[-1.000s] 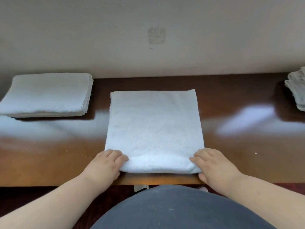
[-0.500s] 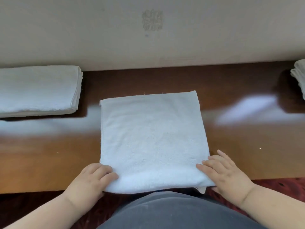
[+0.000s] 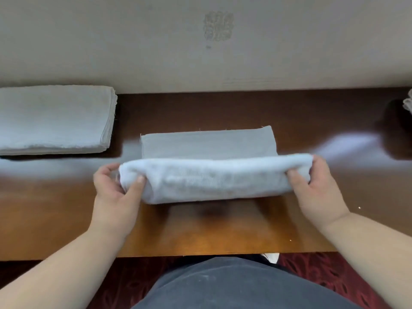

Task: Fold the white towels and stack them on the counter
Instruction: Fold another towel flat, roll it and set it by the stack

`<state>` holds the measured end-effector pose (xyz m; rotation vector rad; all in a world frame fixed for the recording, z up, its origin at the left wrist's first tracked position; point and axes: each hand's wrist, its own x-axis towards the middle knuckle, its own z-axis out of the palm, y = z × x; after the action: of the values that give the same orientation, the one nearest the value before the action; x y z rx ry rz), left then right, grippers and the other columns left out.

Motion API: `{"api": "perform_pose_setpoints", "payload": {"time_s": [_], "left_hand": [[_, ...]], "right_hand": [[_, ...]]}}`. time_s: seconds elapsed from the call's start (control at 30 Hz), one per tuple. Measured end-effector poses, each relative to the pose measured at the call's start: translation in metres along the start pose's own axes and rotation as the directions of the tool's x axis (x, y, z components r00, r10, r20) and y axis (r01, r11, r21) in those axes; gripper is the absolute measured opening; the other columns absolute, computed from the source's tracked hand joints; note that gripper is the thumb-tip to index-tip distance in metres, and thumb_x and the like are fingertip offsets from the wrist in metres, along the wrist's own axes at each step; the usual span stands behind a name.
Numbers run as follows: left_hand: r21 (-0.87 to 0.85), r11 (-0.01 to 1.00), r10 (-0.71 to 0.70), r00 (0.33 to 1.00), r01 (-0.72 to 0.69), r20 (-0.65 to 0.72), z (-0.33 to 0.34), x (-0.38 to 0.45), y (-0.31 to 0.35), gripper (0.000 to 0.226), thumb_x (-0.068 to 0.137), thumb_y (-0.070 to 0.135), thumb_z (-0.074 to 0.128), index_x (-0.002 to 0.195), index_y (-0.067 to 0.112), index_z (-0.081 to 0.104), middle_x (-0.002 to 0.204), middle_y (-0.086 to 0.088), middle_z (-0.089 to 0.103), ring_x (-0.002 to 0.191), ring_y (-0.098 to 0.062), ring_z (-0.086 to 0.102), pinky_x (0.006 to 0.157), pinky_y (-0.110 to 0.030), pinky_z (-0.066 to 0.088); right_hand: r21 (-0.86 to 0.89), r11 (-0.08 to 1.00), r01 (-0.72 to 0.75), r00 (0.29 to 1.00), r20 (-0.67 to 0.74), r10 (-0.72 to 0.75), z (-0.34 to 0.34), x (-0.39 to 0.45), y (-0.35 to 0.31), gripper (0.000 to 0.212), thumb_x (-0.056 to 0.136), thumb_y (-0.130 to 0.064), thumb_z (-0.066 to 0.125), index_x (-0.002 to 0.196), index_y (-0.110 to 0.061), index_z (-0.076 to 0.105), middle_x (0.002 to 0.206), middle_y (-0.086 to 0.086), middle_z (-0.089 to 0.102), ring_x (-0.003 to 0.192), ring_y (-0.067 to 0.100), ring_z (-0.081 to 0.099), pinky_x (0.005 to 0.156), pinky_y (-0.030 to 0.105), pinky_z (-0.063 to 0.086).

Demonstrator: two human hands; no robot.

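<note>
A white towel [image 3: 214, 175] lies in the middle of the brown wooden counter [image 3: 66, 208]. Its near half is lifted and curled over toward the wall, while its far part rests flat on the wood. My left hand [image 3: 113, 188] grips the lifted fold at its left end, thumb on the front. At the right end my right hand [image 3: 314, 181] grips the same fold. A stack of folded white towels [image 3: 53, 121] sits at the back left, against the wall.
The beige wall [image 3: 200, 52] runs along the counter's far edge. More white cloth [image 3: 408, 103] shows at the right border. The counter's front edge [image 3: 200, 255] is close to my body, with dark red patterned carpet [image 3: 334, 275] below.
Both hands took hold of the towel's near edge, raised it and carried it away from me toward the wall. Before, the towel lay flat with its near edge at the counter's front.
</note>
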<state>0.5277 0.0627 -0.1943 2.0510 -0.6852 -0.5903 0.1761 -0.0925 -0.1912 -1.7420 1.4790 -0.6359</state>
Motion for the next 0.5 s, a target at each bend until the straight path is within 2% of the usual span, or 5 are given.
{"api": "perform_pose_setpoints", "payload": {"time_s": [0.1,0.2,0.27,0.37,0.5], "left_hand": [[-0.03,0.999,-0.016,1.0,0.015,-0.018,0.015,0.025,0.012,0.059,0.092,0.042,0.061,0.138,0.039,0.025,0.1,0.002,0.063,0.084,0.0,0.064,0.07,-0.022,0.047],[-0.037,0.998,-0.04,0.996,0.043,0.076,0.028,0.05,0.015,0.074,0.093,0.041,0.06,0.148,0.043,0.01,0.143,-0.007,0.048,0.128,-0.018,0.05,0.107,-0.034,0.039],[0.012,0.999,-0.05,0.994,0.049,0.102,0.037,0.064,0.013,0.079,0.091,0.042,0.063,0.146,0.049,0.007,0.151,-0.005,0.039,0.136,-0.018,0.041,0.106,-0.03,0.032],[0.05,0.997,-0.057,0.996,0.054,0.067,0.052,0.084,0.011,0.066,0.093,0.041,0.06,0.142,0.053,0.017,0.149,-0.004,0.04,0.134,-0.015,0.041,0.098,-0.027,0.029],[0.019,0.994,-0.106,0.991,0.105,0.076,0.064,0.101,0.01,0.06,0.095,0.04,0.056,0.139,0.057,0.019,0.149,-0.003,0.041,0.134,-0.014,0.041,0.099,-0.028,0.03]], "right_hand": [[0.031,0.993,-0.114,0.993,-0.032,0.115,0.018,0.038,-0.013,0.019,0.087,-0.06,0.045,0.103,-0.053,0.039,0.097,-0.025,0.055,0.087,-0.023,0.051,0.061,0.004,0.038],[0.005,0.977,-0.215,0.976,-0.026,0.215,0.033,0.072,-0.011,0.023,0.092,-0.06,0.043,0.111,-0.047,0.038,0.095,-0.024,0.055,0.085,-0.009,0.052,0.064,0.013,0.033],[-0.024,0.969,-0.247,0.969,-0.016,0.247,0.041,0.09,-0.007,0.031,0.092,-0.061,0.042,0.118,-0.044,0.043,0.096,-0.022,0.057,0.086,-0.002,0.053,0.065,0.018,0.035],[-0.058,0.951,-0.303,0.953,-0.021,0.303,0.053,0.111,-0.001,0.046,0.093,-0.061,0.041,0.132,-0.036,0.046,0.106,-0.011,0.058,0.092,0.017,0.054,0.076,0.03,0.037],[-0.068,0.923,-0.379,0.925,-0.045,0.377,0.063,0.126,-0.001,0.05,0.096,-0.059,0.04,0.136,-0.03,0.047,0.111,-0.005,0.056,0.096,0.021,0.053,0.082,0.031,0.036]]}}
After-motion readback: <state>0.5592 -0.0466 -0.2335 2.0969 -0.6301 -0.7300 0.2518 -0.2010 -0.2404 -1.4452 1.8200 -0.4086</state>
